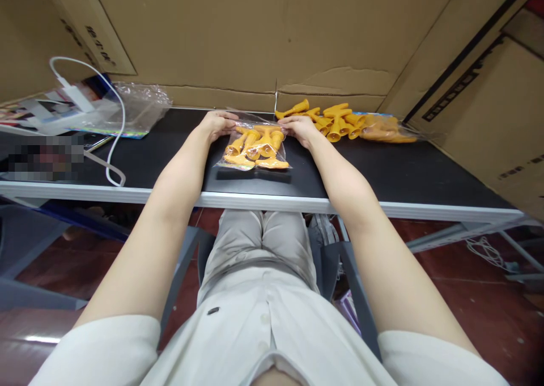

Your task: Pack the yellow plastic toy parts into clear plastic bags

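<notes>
A clear plastic bag filled with several orange funnel-shaped plastic parts lies on the black table in front of me. My left hand grips the bag's top left corner with curled fingers. On the other side, my right hand pinches the top right corner. Both hands rest at the bag's far edge, and the fingertips are partly hidden by the plastic.
A heap of loose orange parts and another filled bag lie at the back right. Empty clear bags, a white cable and printed sheets sit at the left. Cardboard walls enclose the table.
</notes>
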`<state>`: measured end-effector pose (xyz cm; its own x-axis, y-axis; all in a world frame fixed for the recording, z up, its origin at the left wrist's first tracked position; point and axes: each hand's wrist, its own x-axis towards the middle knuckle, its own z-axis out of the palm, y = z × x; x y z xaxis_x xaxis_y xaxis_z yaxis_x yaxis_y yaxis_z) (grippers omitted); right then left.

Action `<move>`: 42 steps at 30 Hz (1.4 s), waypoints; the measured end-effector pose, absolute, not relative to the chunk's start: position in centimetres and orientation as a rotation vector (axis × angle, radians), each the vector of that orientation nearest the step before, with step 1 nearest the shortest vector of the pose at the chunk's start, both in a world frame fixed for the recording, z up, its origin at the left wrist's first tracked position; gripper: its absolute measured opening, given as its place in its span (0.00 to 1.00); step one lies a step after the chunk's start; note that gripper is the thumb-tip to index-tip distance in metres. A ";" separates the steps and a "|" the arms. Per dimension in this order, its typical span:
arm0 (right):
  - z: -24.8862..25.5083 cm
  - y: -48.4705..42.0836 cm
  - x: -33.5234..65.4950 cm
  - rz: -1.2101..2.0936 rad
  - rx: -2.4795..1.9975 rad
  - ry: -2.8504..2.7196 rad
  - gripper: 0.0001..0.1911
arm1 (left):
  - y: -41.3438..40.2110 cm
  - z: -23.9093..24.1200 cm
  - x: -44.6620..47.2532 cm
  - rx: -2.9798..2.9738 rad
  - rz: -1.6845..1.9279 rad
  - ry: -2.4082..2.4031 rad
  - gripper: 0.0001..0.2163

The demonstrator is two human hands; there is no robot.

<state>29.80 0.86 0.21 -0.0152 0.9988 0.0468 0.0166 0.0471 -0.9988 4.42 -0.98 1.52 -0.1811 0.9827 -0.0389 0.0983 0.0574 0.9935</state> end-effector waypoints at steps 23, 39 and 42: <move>-0.8 1.5 29.6 0.886 -1.289 -1.433 0.19 | 0.7 0.1 3.7 1.997 1.022 1.758 0.08; -0.3 1.4 30.6 0.418 -1.390 -1.869 0.18 | -0.3 0.8 4.7 1.889 1.048 1.695 0.06; -0.3 1.3 30.4 0.466 -1.407 -1.821 0.20 | -0.1 0.8 4.6 1.961 1.077 1.704 0.06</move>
<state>30.39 1.33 -0.31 -0.0902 0.9323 0.3503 0.6494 0.3217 -0.6891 4.64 -0.14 0.78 0.0004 0.9461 0.3238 0.6986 -0.2320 0.6768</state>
